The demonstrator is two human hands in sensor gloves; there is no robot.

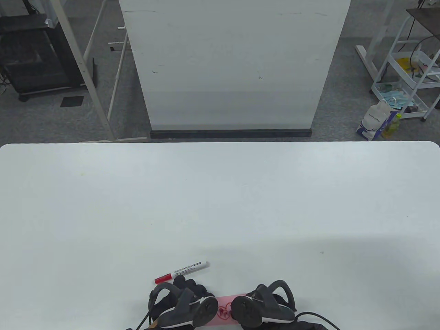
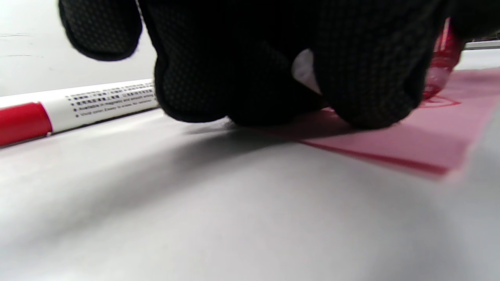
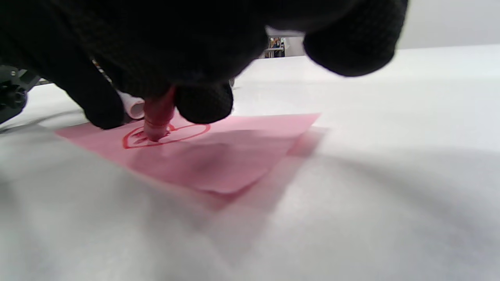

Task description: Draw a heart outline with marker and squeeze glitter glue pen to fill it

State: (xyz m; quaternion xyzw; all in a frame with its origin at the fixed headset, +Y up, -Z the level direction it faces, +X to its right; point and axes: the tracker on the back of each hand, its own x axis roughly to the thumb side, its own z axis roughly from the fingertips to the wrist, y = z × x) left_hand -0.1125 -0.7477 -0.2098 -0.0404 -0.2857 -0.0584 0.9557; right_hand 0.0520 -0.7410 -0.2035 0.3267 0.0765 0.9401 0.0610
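A pink paper point(image 1: 225, 302) point(image 2: 410, 140) point(image 3: 218, 156) lies at the table's near edge with a red heart outline point(image 1: 224, 309) point(image 3: 166, 134) on it. My right hand point(image 1: 263, 304) point(image 3: 164, 97) grips a red glitter glue pen point(image 3: 158, 117) point(image 2: 441, 66), tip down inside the heart's left side, where red glue shows. My left hand point(image 1: 182, 300) point(image 2: 273, 78) rests its fingertips on the paper's left edge, holding nothing. A white marker with a red cap point(image 1: 181, 272) point(image 2: 74, 107) lies on the table just beyond the left hand.
The white table point(image 1: 220, 206) stretches far beyond the hands. Past its far edge stand a white panel point(image 1: 233, 65), a black cart point(image 1: 34, 58) at left and a white trolley point(image 1: 409, 75) at right.
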